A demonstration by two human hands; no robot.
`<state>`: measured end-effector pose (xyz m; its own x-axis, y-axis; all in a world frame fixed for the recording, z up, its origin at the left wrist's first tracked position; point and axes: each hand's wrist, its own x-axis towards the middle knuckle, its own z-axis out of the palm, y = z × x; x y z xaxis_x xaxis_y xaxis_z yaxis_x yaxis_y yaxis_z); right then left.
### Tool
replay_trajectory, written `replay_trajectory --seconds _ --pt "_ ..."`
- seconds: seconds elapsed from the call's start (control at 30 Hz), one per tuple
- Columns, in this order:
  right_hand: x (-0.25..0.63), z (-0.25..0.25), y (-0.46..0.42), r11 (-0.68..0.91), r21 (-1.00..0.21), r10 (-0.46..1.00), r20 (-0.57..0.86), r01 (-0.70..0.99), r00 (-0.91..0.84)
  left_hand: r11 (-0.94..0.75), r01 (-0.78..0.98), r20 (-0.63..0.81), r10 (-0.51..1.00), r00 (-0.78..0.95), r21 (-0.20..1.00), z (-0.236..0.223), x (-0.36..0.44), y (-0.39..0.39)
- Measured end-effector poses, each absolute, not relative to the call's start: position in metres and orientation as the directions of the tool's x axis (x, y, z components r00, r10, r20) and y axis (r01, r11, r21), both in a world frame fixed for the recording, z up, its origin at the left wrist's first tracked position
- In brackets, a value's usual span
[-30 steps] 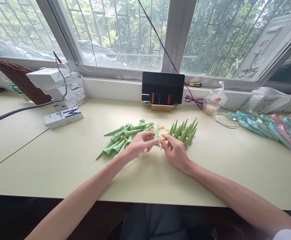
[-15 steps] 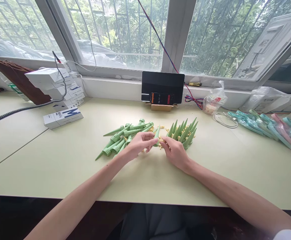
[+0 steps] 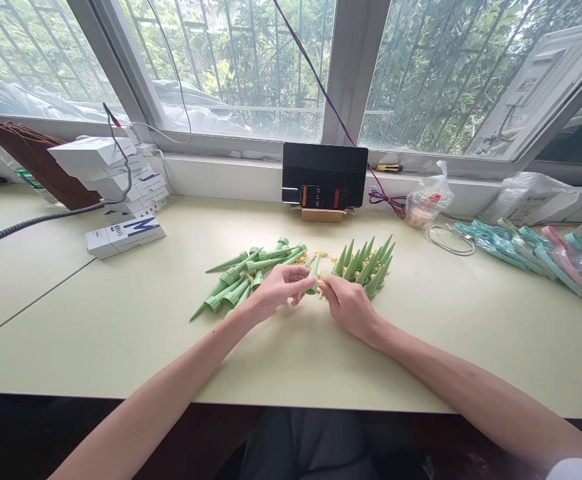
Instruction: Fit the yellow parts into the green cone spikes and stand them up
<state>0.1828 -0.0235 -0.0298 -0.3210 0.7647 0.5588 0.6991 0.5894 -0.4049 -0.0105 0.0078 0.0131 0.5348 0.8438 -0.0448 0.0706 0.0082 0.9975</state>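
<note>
In the middle of the table, my left hand (image 3: pixel 285 287) is closed on a green plastic watering spike (image 3: pixel 314 269), its tip pointing up. My right hand (image 3: pixel 349 301) is pinched around a small yellow piece (image 3: pixel 321 281) against the spike's side, low down near its wide end; the fingers partly hide it. Left of my hands lies a loose pile of green spikes (image 3: pixel 231 275) with ribbed caps. At the right, several spikes (image 3: pixel 367 265) stand upright on their caps in a tight group. Small yellow pieces (image 3: pixel 323 254) are scattered between the two groups.
A phone (image 3: pixel 323 197) showing a timer leans on a black screen (image 3: pixel 325 163) at the back. White boxes (image 3: pixel 125 237) are stacked at the left, near a coiled cable (image 3: pixel 45 219). Bagged teal and pink items (image 3: pixel 535 257) and a plastic bag (image 3: pixel 427 203) lie at the right.
My hands and the held spike stay almost in place, with the right fingers shifting slightly at the yellow piece. The piles look unchanged.
</note>
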Motion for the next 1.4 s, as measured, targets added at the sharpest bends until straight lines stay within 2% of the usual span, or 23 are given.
replay_trajectory --seconds 0.13,0.4,0.87,1.07,1.4 --pt "0.182 -0.029 -0.025 0.588 -0.434 0.772 0.552 0.682 -0.315 -0.01 0.107 -0.048 0.845 0.533 0.994 0.015 -0.011 0.006" --pt "0.18 -0.027 -0.027 0.586 -0.571 0.799 0.526 0.575 -0.292 -0.085 0.211 -0.038 0.855 0.517 0.974 0.023 -0.012 0.001" --pt "0.18 -0.025 -0.026 0.579 -0.638 0.81 0.52 0.508 -0.27 -0.216 0.23 0.057 0.835 0.547 0.949 0.009 -0.014 0.009" --pt "0.18 -0.026 -0.027 0.552 -0.703 0.833 0.487 0.448 -0.261 -0.278 0.269 0.088 0.828 0.554 0.922 0.011 -0.014 0.008" --pt "0.18 -0.025 -0.028 0.552 -0.712 0.834 0.481 0.434 -0.271 -0.356 0.193 0.184 0.79 0.585 0.915 0.011 -0.011 0.009"
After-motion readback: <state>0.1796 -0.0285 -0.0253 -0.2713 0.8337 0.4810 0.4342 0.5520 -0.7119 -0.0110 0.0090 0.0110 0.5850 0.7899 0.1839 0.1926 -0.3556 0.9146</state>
